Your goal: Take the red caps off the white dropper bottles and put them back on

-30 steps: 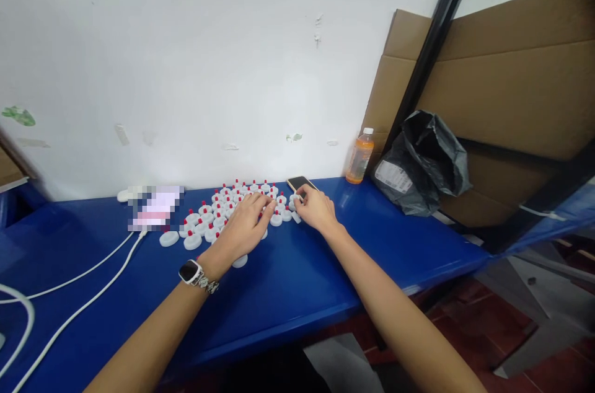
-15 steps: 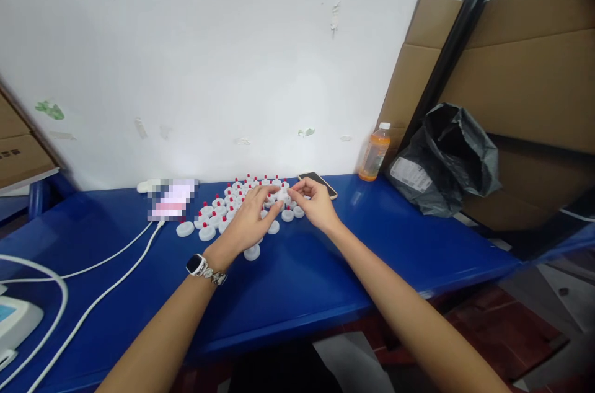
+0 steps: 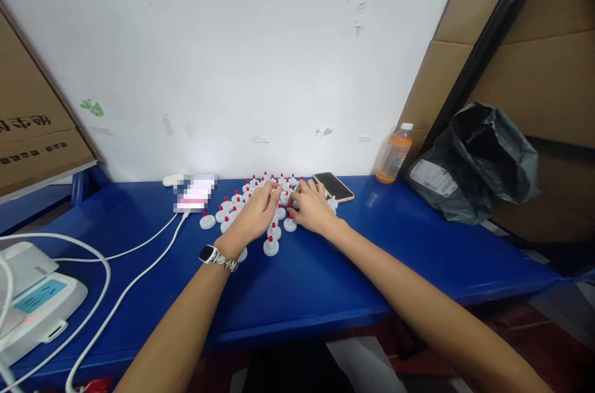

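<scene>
white scuffed wall [image 3: 242, 52], blue table [image 3: 325, 281], cardboard sheets [image 3: 534, 70] leaning right, black post [image 3: 493, 39]

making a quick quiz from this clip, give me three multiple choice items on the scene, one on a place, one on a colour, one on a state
1. Where does the phone lie?
A. right of the cluster of caps, near the wall
B. on the white device at far left
C. under the black bag

2. What colour are the tips of the white caps?
A. green
B. red
C. yellow

3. How is the orange bottle standing?
A. tipped on its side
B. upside down
C. upright with its cap on

Answers:
1 A, the phone lies on the blue table just beyond the right hand, clear of the black bag.
2 B, each white cap bears a red tip.
3 C, the bottle stands upright by the wall, white cap on top.
</scene>
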Action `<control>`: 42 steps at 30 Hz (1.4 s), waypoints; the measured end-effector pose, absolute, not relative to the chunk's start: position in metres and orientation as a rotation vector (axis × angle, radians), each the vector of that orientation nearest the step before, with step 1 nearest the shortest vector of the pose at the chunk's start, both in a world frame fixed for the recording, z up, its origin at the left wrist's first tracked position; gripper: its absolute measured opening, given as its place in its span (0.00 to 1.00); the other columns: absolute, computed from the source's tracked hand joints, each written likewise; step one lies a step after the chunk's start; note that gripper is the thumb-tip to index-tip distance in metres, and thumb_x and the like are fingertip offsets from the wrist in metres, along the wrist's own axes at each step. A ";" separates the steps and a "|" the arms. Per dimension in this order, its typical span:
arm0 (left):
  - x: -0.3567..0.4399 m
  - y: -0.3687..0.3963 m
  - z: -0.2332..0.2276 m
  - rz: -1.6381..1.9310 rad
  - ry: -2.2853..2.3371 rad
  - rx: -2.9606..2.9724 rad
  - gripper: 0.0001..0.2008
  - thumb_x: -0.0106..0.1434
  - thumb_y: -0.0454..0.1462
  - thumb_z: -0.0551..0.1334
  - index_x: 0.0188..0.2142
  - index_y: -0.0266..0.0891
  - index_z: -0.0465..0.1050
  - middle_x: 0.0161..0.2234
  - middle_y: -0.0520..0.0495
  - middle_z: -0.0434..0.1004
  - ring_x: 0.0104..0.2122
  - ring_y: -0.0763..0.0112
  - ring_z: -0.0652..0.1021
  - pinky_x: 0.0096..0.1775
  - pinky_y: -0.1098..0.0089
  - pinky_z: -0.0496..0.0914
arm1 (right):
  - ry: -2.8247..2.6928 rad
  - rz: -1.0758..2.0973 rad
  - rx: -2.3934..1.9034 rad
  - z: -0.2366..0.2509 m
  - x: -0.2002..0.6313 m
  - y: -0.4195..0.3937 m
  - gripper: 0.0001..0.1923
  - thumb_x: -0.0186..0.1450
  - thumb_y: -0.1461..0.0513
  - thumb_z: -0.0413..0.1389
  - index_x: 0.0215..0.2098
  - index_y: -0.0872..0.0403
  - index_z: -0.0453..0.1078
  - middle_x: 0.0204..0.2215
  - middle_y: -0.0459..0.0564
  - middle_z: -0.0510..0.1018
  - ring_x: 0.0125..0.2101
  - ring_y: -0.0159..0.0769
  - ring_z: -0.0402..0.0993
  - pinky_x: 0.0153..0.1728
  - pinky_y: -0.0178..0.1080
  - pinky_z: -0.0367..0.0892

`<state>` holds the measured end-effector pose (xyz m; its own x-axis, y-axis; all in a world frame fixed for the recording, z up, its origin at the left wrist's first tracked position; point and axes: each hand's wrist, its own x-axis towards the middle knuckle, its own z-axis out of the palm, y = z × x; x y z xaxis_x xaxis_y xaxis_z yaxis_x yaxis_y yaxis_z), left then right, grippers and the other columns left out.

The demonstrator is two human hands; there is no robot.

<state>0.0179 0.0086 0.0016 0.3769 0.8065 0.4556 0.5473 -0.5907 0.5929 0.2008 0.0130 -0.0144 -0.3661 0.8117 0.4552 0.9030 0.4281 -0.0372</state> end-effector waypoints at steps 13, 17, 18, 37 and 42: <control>0.026 -0.002 0.007 1.053 1.130 2.304 0.18 0.75 0.48 0.44 0.43 0.41 0.66 0.38 0.47 0.72 0.40 0.63 0.73 0.45 0.61 0.66 | -1.577 0.860 -0.921 -0.014 0.208 0.009 0.11 0.62 0.55 0.61 0.36 0.54 0.72 0.29 0.49 0.78 0.29 0.35 0.73 0.34 0.39 0.66; 0.032 -0.007 0.008 1.039 1.107 2.240 0.18 0.74 0.48 0.44 0.46 0.41 0.65 0.37 0.47 0.72 0.39 0.64 0.74 0.44 0.62 0.66 | -1.391 1.047 -0.816 -0.010 0.209 -0.002 0.16 0.57 0.51 0.66 0.34 0.55 0.75 0.26 0.46 0.77 0.24 0.30 0.69 0.28 0.36 0.62; 0.034 -0.009 0.008 1.039 1.098 2.228 0.18 0.74 0.48 0.44 0.47 0.41 0.65 0.38 0.47 0.73 0.39 0.64 0.74 0.44 0.62 0.66 | -1.355 1.076 -0.801 -0.008 0.208 -0.003 0.17 0.56 0.51 0.67 0.34 0.55 0.76 0.25 0.45 0.77 0.24 0.29 0.68 0.27 0.35 0.62; 0.057 -0.016 0.002 1.249 1.030 1.995 0.17 0.74 0.50 0.41 0.38 0.43 0.59 0.32 0.51 0.68 0.30 0.71 0.71 0.35 0.67 0.67 | -1.173 1.134 -0.685 0.001 0.192 -0.014 0.22 0.51 0.50 0.70 0.26 0.53 0.66 0.20 0.41 0.71 0.19 0.27 0.64 0.22 0.33 0.60; 0.059 -0.016 0.000 1.279 1.004 1.938 0.19 0.74 0.51 0.41 0.39 0.43 0.60 0.34 0.49 0.69 0.33 0.69 0.72 0.38 0.66 0.69 | -1.228 1.056 -0.708 0.002 0.191 -0.017 0.22 0.52 0.48 0.69 0.26 0.52 0.64 0.20 0.41 0.71 0.19 0.28 0.64 0.23 0.34 0.61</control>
